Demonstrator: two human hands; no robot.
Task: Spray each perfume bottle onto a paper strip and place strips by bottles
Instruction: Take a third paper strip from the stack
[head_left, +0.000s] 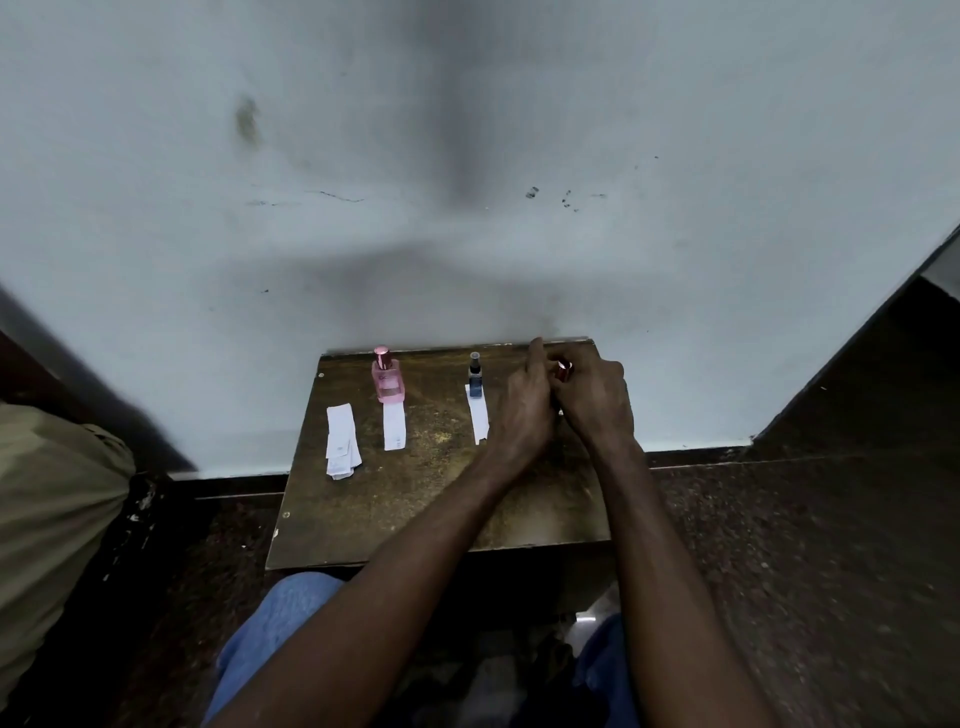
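A pink perfume bottle (387, 378) stands at the back of the small wooden table (415, 493), with a white paper strip (394, 426) lying in front of it. To its right stands a small dark blue bottle (475, 375) with its own strip (478, 419). A loose pile of spare strips (343, 440) lies at the left. Both hands meet at the table's back right. My right hand (592, 397) is wrapped around a third bottle; only its reddish cap (563, 369) shows. My left hand (524, 402) touches that cap with its fingertips. Whether a strip lies under the hands is hidden.
The table stands against a pale blue wall (467, 208). Dark speckled floor (779, 545) surrounds it. A khaki cloth shape (47, 519) sits at the left edge. My knees in blue jeans (280, 623) are just below the table's front edge.
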